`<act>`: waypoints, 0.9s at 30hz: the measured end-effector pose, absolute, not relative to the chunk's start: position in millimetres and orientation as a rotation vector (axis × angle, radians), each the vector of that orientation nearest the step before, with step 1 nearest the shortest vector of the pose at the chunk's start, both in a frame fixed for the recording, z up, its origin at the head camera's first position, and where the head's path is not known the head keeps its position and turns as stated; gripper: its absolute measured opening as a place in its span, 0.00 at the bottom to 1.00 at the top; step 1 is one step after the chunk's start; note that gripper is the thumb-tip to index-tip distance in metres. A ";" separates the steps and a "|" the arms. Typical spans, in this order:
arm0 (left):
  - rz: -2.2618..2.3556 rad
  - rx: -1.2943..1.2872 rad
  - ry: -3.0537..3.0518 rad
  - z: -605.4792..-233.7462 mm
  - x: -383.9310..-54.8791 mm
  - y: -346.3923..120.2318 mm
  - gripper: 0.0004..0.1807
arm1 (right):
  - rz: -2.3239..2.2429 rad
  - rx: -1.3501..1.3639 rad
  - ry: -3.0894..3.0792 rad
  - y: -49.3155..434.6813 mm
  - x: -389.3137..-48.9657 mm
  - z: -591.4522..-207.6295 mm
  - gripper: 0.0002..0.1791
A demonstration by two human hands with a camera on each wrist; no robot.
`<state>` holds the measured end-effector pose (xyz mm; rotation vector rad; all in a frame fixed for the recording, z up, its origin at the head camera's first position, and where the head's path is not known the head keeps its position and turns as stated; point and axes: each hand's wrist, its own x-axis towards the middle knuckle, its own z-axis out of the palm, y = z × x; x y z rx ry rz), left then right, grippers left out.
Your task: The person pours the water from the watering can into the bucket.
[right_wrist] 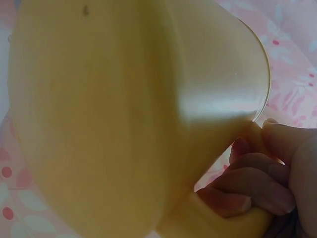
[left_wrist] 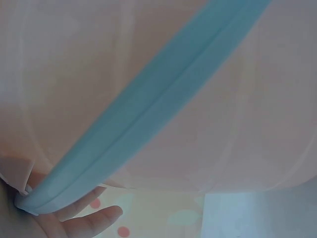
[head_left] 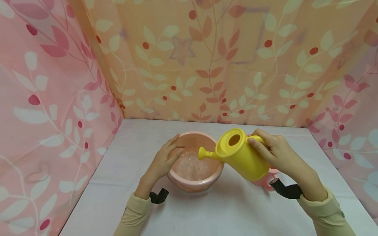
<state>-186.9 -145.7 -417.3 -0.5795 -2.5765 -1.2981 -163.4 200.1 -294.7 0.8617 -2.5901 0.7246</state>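
My right hand (head_left: 276, 150) grips the handle of a yellow watering can (head_left: 246, 160), fingers wrapped round it with the thumb on top. The can is tilted left, and its spout head reaches over a pink basin (head_left: 203, 182). Rippled clear water shows inside the basin. On the basin's left rim rests my left hand (head_left: 162, 159), its fingers fairly straight. The left wrist view shows the basin's outer wall (left_wrist: 163, 148) up close, crossed by a pale band-like handle (left_wrist: 143, 106). In the right wrist view the can's body (right_wrist: 124, 119) fills most of the picture.
A pink object (head_left: 267, 182) with a looped handle stands behind the can, mostly hidden by it. Everything is on a table with a white cover (head_left: 106, 183). Flower-patterned cloth (head_left: 183, 65) hangs at the back and both sides.
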 end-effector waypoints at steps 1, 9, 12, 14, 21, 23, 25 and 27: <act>-1.296 -0.577 -2.579 -417.2 -186.9 -145.8 0.12 | 0.722 0.861 -2.591 200.1 -163.5 -294.6 0.04; -1.303 -0.568 -2.585 -419.2 -188.3 -146.4 0.13 | 0.730 0.855 -2.595 199.7 -163.5 -294.3 0.04; -1.307 -0.573 -2.581 -420.1 -188.4 -146.1 0.14 | 0.733 0.854 -2.601 199.5 -163.5 -294.3 0.03; -1.304 -0.573 -2.581 -419.9 -188.5 -146.1 0.14 | 0.736 0.853 -2.606 199.4 -163.5 -294.2 0.03; -1.298 -0.577 -2.578 -416.7 -186.9 -145.4 0.12 | 0.727 0.853 -2.616 199.5 -163.6 -293.9 0.03; -1.293 -0.584 -2.574 -416.2 -186.6 -145.4 0.12 | 0.721 0.854 -2.616 199.5 -163.5 -293.8 0.03; -1.294 -0.584 -2.575 -416.1 -186.6 -145.4 0.13 | 0.716 0.856 -2.614 199.4 -163.5 -293.7 0.03; -1.292 -0.584 -2.577 -416.5 -186.6 -145.6 0.13 | 0.714 0.857 -2.613 199.3 -163.5 -293.7 0.03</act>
